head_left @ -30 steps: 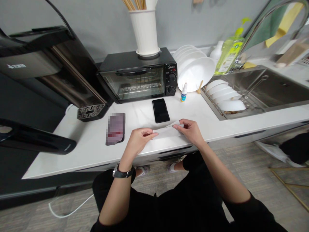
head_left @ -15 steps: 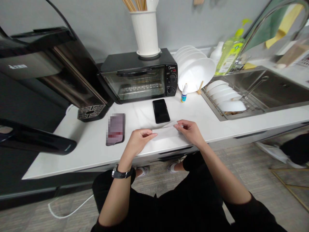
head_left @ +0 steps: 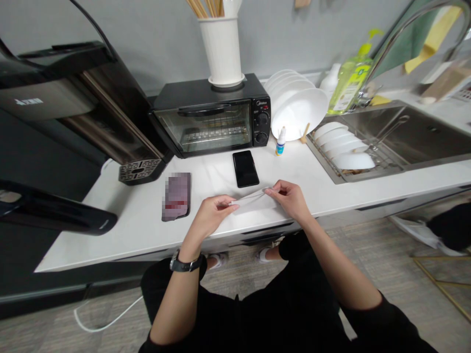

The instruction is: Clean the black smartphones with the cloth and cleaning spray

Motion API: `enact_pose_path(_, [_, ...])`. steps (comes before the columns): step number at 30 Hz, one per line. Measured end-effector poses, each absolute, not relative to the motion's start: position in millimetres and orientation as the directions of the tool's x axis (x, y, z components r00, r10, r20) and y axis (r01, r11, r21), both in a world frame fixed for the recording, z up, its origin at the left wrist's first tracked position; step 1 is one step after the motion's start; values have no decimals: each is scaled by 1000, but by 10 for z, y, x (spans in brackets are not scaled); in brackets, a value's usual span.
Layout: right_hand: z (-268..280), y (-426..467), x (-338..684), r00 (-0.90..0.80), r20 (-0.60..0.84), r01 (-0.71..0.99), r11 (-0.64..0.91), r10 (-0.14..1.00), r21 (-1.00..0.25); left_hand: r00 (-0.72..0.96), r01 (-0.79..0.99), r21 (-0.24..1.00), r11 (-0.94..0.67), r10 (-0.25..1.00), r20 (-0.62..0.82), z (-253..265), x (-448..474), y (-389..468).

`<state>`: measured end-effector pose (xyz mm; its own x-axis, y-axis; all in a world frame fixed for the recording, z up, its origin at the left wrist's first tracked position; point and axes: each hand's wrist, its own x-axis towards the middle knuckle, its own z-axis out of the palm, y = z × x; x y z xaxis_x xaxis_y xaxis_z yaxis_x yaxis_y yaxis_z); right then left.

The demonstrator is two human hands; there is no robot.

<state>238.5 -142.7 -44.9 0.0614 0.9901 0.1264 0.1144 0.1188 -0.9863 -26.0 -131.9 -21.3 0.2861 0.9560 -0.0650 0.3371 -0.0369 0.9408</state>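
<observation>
Near the counter's front edge, my left hand (head_left: 210,214) pinches the left end of a thin white cloth (head_left: 254,202) between thumb and fingers. Its other end is pinched in my right hand (head_left: 291,197), so the cloth spans the gap between them, with a folded upper edge. Whether it is fabric or paper is hard to tell for sure. Just beyond it lies a black phone (head_left: 246,169), screen up. Left of my left hand is a second phone-shaped item (head_left: 176,196), its face pixelated.
Behind the phone stand a black toaster oven (head_left: 213,125) and a small dropper-like bottle (head_left: 280,142). White plates (head_left: 300,113) are racked beside the oven. A dark drinks machine (head_left: 110,108) is at left. At right, bowls (head_left: 344,144) sit in the sink (head_left: 333,176).
The cloth's upper edge has shifted and now shows a double fold line. Both hands keep their pinch and have barely moved.
</observation>
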Motion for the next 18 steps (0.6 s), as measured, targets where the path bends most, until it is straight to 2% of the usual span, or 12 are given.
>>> enact_pose_path(7, [-492,-1411,2423,1,129,82,129,992,-988,281,316,947,-61,959,-32,-141,-240,-1338])
enact_pose_path(13, [-505,-1389,2413,26,92,-2,92,995,-996,182,312,946,-88,983,31,-155,-250,-1309])
enact_pose_path(18, [-485,-1384,2411,24,85,29,84,996,-996,147,285,957,-50,989,8,-193,-272,-1291])
